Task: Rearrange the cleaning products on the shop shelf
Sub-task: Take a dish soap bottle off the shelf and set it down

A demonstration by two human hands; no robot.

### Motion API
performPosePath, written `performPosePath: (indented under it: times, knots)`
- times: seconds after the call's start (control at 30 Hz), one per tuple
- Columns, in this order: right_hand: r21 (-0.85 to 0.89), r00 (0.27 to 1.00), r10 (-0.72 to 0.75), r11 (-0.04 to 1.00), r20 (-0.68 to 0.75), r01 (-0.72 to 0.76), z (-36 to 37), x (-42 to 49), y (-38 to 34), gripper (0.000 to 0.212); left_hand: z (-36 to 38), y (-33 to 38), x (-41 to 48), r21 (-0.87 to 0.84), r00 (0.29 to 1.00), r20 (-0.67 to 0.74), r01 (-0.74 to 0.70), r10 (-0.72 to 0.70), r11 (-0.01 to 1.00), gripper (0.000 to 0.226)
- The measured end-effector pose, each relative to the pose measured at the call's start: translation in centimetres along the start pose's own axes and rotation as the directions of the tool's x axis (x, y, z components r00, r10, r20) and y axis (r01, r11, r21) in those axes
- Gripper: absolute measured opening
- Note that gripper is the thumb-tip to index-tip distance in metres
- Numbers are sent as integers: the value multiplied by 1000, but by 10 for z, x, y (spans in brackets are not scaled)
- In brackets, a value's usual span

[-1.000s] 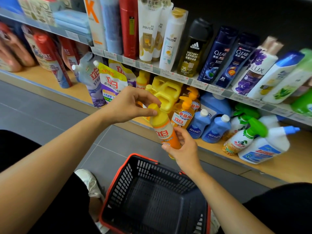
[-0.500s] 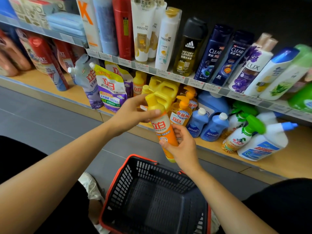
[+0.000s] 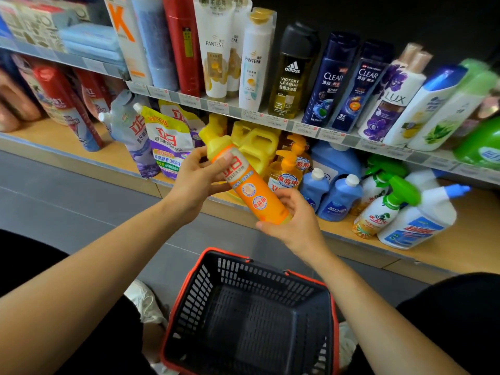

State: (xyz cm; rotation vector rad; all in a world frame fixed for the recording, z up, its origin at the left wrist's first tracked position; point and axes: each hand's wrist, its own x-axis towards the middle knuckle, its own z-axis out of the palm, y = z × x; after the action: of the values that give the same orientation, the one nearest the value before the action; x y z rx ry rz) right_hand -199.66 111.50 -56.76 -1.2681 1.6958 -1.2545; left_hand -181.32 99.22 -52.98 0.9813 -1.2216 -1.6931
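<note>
An orange dish-soap bottle (image 3: 250,185) with a yellow cap is held tilted in front of the lower shelf (image 3: 460,247), cap up to the left. My left hand (image 3: 194,182) grips its upper part just below the cap. My right hand (image 3: 295,220) holds its base from underneath. Behind it stand yellow jugs (image 3: 257,147), orange pump bottles (image 3: 286,174), two small blue bottles (image 3: 338,196) and refill pouches (image 3: 165,142).
A dark basket with a red rim (image 3: 189,282) sits on the grey floor below my hands. Green and blue spray bottles (image 3: 416,220) lean at the shelf's right. Shampoo bottles (image 3: 332,82) line the upper shelf. A white shoe (image 3: 146,301) shows beside the basket.
The bottle has risen and tilted further, its cap swinging up to the left. My left hand slid from the cap down onto the bottle's upper body; my right hand stays at the base.
</note>
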Motion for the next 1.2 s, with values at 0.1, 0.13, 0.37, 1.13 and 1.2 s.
performPosePath:
  times: [0.1, 0.13, 0.37, 1.13, 1.2]
  knots:
    - [83, 996, 20, 996, -86, -12, -4, 1, -2, 58, -3, -4, 2, -106, 997, 15, 70, -69, 992, 56]
    - [143, 995, 40, 989, -94, -26, -5, 1, -2, 55, -4, -5, 3, -133, 995, 35, 94, -90, 987, 54]
    - [549, 972, 219, 804, 79, -226, -4, 1, -3, 64, -1, -7, 4, -240, 994, 79, 95, -78, 966, 73]
    - [575, 977, 206, 792, 64, -204, -7, 10, 4, 68, 1, -9, 5, -207, 996, -90, -29, 10, 978, 69]
    - [520, 981, 191, 836, 27, -177, -7, 12, 6, 71, 0, -11, 6, -184, 997, -70, -34, 21, 982, 65]
